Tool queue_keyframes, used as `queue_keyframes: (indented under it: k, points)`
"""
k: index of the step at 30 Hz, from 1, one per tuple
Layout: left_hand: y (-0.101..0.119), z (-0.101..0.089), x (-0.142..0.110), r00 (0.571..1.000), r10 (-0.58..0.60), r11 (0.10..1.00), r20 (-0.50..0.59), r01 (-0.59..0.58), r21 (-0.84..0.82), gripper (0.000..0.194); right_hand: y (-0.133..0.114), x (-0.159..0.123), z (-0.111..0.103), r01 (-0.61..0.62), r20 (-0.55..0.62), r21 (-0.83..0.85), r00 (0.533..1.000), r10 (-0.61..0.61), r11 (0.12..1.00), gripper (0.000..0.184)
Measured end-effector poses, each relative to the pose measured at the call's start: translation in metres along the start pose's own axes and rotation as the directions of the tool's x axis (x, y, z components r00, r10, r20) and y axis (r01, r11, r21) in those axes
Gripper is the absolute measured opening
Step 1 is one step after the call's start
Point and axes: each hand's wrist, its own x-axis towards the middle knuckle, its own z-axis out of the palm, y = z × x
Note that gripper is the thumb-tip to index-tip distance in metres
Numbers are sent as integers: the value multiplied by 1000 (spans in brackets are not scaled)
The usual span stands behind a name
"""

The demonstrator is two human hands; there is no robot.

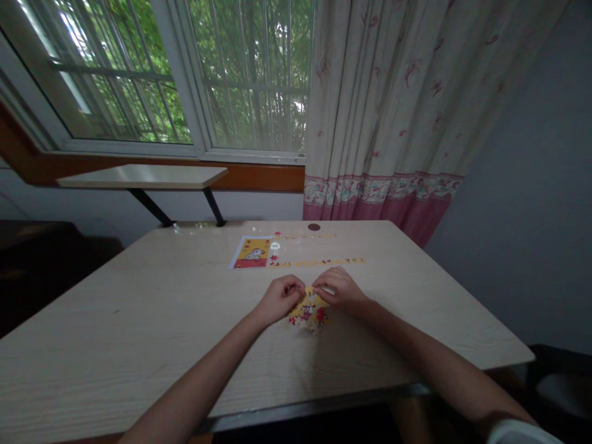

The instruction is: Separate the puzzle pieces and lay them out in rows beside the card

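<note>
A small heap of jigsaw pieces [308,313], mostly yellow with some red and white, lies on the table in front of me. Over its far side, my left hand [280,298] and my right hand [341,287] come close together with fingers pinched. Between the fingertips shows a yellow jigsaw piece [309,289], which both hands appear to grip; whether it is one piece or two joined is too small to tell. Beyond the hands, a row of yellow jigsaw pieces [319,263] runs sideways, with a fainter row of pieces [308,236] farther back.
Left of the rows lies a picture sheet [252,253] showing a white animal on yellow and red. A dark round disc [314,227] is near the far edge of the wooden table [152,320]. A raised shelf [148,176] stands back left; a curtain [379,123] hangs behind.
</note>
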Motion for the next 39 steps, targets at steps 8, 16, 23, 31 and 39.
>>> queue_keyframes:
  k: [8, 16, 23, 31, 39]
  points:
    - [-1, -1, 0, 1000, 26, 998, 9, -27, 53, 14, 1, 0, -1, 13, -8, -26, 1000, -13, 1000, 18]
    - [5, -4, -1, 995, 91, 978, 37, -96, 186, 20, 2, 2, -10, -68, -109, -12, 992, 66, 998, 18]
    - [8, -8, -3, 974, 184, 903, 134, -221, 368, 16, 9, 13, -33, -185, -333, -44, 929, 160, 982, 16]
    - [7, -10, -4, 969, 185, 872, 163, -239, 428, 14, 15, 13, -39, -263, -454, 14, 858, 240, 965, 15]
    - [5, -10, -4, 963, 202, 859, 177, -261, 441, 15, 15, 11, -35, -237, -448, 7, 868, 215, 971, 13]
